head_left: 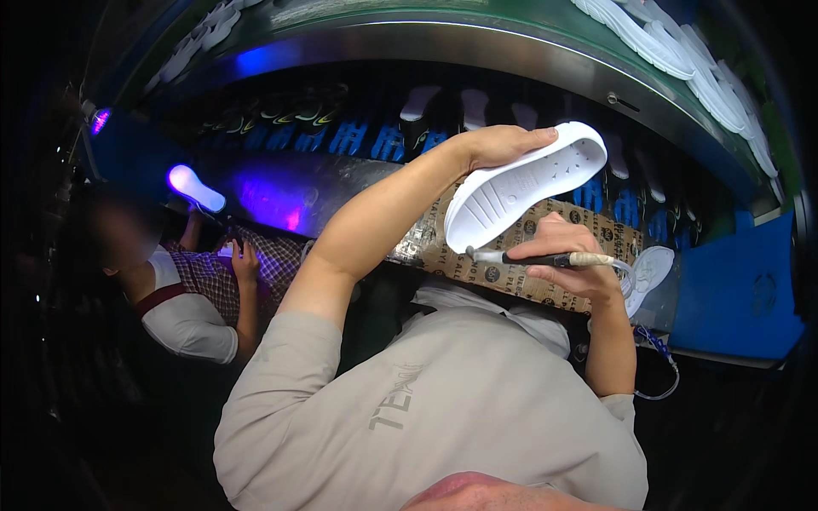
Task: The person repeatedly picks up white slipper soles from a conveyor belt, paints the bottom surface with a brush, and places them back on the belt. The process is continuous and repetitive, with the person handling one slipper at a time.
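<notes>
Dim room has a long worktop [328,183] across it, and violet light shines on its left part. Above the worktop, at the far side, a metal edge [511,41] curves over, and on a green surface [532,17] behind it white soles [673,51] lie at right and also at far left. Below this edge I see a dark row of shoes and blue supports [348,138].

At the middle of the scene the person in a grey shirt [460,400] works with two bare hands. White sole [527,186] is held up over the worktop, tilted, with its inner side turned to us; ribs and small holes can be seen in it. Left hand [503,146] grasps its far edge, the thumb on the rim; the other fingers are hidden behind. Right hand [567,251] is closed around a pen-like tool [581,259], and the tool's tip is at the near left end of the sole; I cannot tell if it touches.

Under the sole, printed brown cardboard [486,270] covers the worktop. To the right stand a white shoe [652,271] and a blue panel [728,294]; a cable [660,345] hangs near them. At left sits a co-worker [183,315], with a glowing sole [194,189] just beyond one hand.
</notes>
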A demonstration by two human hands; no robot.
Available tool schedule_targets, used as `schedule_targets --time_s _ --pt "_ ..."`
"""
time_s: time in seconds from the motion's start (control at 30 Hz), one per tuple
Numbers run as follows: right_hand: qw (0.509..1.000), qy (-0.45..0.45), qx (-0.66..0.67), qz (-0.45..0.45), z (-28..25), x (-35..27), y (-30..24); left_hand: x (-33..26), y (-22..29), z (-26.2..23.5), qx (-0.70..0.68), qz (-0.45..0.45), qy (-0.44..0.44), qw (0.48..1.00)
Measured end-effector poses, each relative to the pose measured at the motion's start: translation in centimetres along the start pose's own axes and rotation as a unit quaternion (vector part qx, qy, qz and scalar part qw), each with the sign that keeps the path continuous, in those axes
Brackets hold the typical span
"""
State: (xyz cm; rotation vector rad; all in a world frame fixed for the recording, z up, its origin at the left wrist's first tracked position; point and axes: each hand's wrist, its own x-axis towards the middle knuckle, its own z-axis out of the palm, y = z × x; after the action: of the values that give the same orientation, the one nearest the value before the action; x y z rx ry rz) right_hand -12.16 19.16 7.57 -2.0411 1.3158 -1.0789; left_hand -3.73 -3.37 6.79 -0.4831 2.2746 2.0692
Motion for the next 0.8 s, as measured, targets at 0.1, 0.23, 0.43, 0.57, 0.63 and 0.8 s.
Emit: schedule_targets --time_s 0.1,0.23,0.43,0.57,0.63,0.8 --pt "0.987 0.054 -0.146 0.032 0.7 0.1 -0.5 0.5 -0.7 0.4 0.059 -0.039 -0.026 0.997" --pt "0.997 -0.04 -0.071 0.008 -0.4 -1.4 -1.2 -0.3 0.5 1.6 0.208 -0.067 -0.029 0.975" --pt "0.993 -0.025 -0.11 -0.027 -1.1 -2.8 -1.8 -2.3 2.1 2.8 0.23 -0.099 -0.02 0.968" --pt "0.987 0.088 -0.137 0.012 -2.2 -4.3 -1.3 -3.7 3.7 3.3 0.181 -0.107 -0.038 0.977" --pt "0.99 0.032 -0.138 -0.017 -2.7 -4.8 -1.9 -4.2 4.3 3.9 0.218 -0.12 -0.023 0.968" --pt "0.994 0.06 -0.093 -0.007 -3.7 -5.5 -1.4 -4.7 3.7 3.4 0.204 -0.126 -0.014 0.971"
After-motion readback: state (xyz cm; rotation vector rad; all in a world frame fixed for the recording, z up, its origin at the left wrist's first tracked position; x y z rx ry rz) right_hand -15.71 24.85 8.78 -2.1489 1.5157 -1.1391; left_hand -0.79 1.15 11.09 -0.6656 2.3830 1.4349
